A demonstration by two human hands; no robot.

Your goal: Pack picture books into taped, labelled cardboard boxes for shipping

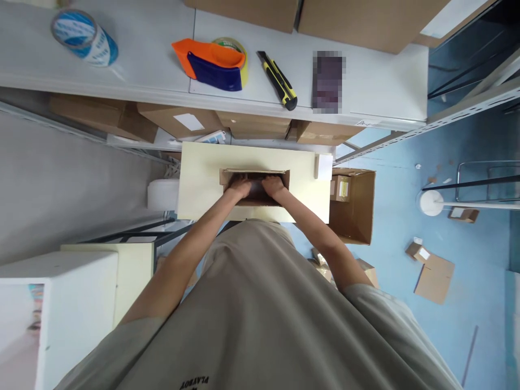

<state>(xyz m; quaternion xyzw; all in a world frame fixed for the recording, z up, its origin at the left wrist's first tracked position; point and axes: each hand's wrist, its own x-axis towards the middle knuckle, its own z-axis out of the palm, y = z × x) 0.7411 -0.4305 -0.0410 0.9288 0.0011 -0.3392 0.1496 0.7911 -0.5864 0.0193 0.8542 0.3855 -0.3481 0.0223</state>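
Observation:
A small open cardboard box [255, 204] sits on the pale yellow tabletop [203, 184], its far flap folded outward. My left hand [242, 186] reaches into its left side and my right hand [273, 186] into its right side, both with fingers curled. Between them lies a flat whitish item [257, 189] inside the box; both hands seem to touch its ends. What the fingers close on is too small and shaded to make out.
On the shelf [146, 70] ahead are a blue-and-white tape roll [85, 38], an orange-and-blue tape dispenser [213, 64], a yellow-black utility knife [278, 81] and a blurred dark rectangle [327, 81]. A small white box [324, 167] sits at the tabletop's right; a larger carton [361, 208] stands beyond.

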